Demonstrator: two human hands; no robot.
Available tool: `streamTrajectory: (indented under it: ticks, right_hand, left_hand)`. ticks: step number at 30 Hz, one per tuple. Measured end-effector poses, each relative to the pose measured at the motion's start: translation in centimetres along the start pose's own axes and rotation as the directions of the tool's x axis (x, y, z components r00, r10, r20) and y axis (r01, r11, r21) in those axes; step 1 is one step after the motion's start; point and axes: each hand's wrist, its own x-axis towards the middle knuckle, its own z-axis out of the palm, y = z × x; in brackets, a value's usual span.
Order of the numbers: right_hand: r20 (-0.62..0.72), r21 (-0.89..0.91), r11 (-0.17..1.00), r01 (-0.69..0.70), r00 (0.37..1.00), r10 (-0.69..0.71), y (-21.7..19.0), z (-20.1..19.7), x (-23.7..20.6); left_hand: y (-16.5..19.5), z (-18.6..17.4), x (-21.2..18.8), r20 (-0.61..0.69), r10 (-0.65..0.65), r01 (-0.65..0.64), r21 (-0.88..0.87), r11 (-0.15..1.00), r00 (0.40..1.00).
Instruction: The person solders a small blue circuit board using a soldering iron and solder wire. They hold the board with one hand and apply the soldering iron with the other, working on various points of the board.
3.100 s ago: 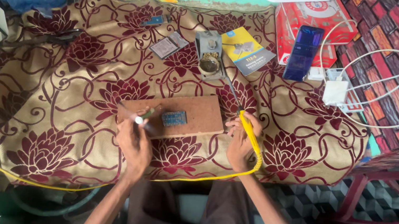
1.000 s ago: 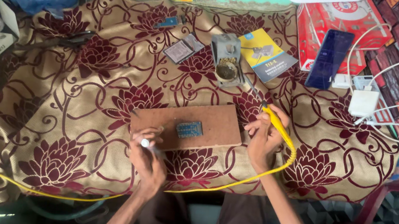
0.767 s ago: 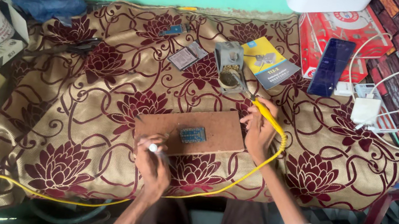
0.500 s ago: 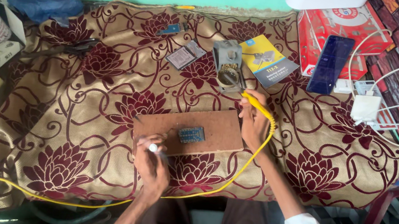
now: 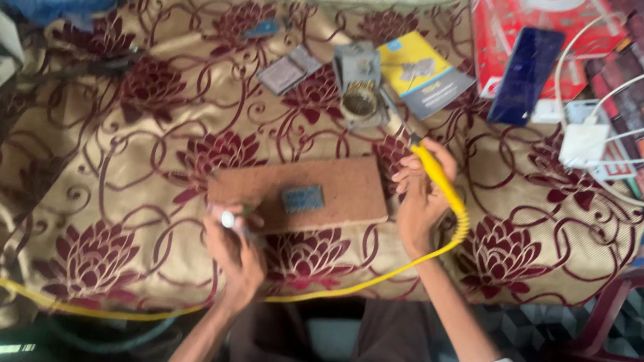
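Your right hand (image 5: pixel 420 201) was closed around the yellow-handled soldering iron (image 5: pixel 436 176), its tip reaching toward the small round tin (image 5: pixel 360 103) beyond the board. Your left hand (image 5: pixel 236 247) pinched a thin white-tipped stick (image 5: pixel 228 219) at the near edge of the brown wooden board (image 5: pixel 338 188), which lay on the floral cloth (image 5: pixel 121 201) over the bench. A small blue circuit board (image 5: pixel 303 199) sat on the wood between your hands. The iron's yellow cable (image 5: pixel 376 276) trailed under your right wrist and leftward.
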Motion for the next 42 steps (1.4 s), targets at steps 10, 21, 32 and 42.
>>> streamTrajectory:
  ticks: [10, 21, 32, 42]
  right_hand:
    - [-0.004, 0.236, 0.969, -0.074, 0.997, 0.077, -1.5, 0.9, -5.6]
    - [-0.028, 0.216, 0.966, -0.141, 0.988, 0.151, 1.5, 0.8, -7.0]
    - [-0.058, 0.178, 0.970, -0.165, 0.982, 0.178, 1.1, 0.9, -7.1]
    - [-0.117, 0.165, 0.961, -0.221, 0.963, 0.242, 1.4, 0.9, -7.2]
  left_hand:
    - [0.8, 0.3, 1.2, -0.065, -0.094, 0.090, -0.064, 0.994, 0.993]
    - [0.4, 1.6, 1.5, 0.111, -0.116, 0.141, -0.266, 0.954, 0.987]
    - [0.9, 1.0, 1.5, 0.088, -0.124, 0.135, -0.138, 0.981, 0.988]
    - [0.8, 1.3, 0.9, 0.073, -0.122, 0.134, -0.184, 0.974, 0.990]
